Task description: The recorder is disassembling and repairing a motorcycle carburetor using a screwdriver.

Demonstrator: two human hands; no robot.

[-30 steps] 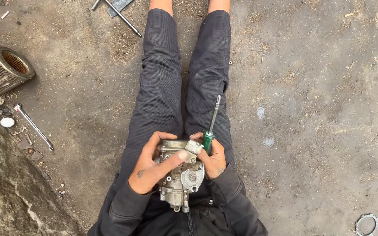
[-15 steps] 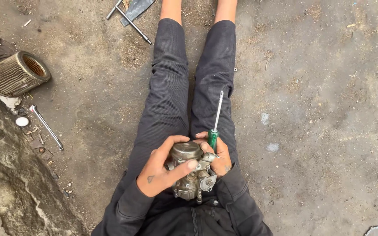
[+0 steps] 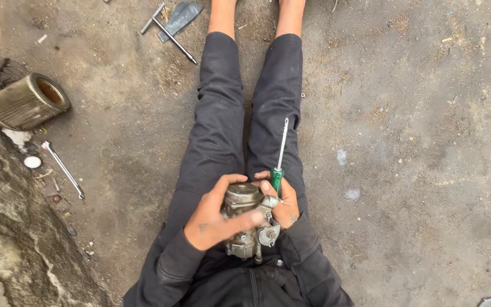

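While we sit on the dirt ground (image 3: 416, 113) with legs stretched out, our left hand (image 3: 214, 219) wraps over a grey metal carburetor (image 3: 246, 222) held above our lap. Our right hand (image 3: 282, 202) steadies its far side, fingers also closed around a green-handled screwdriver (image 3: 279, 156) pointing away from us. Toward the ground's left edge lie a cylindrical air filter (image 3: 26, 102) and a wrench (image 3: 62, 169); a T-handle tool (image 3: 166, 31) lies near the top edge.

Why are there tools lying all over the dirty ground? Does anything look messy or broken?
Nothing looks broken. It is messy, though: a wrench, a T-shaped tool and a round filter tipped on its side lie scattered on the ground. Both hands hold the metal engine part; the right hand also grips a screwdriver.
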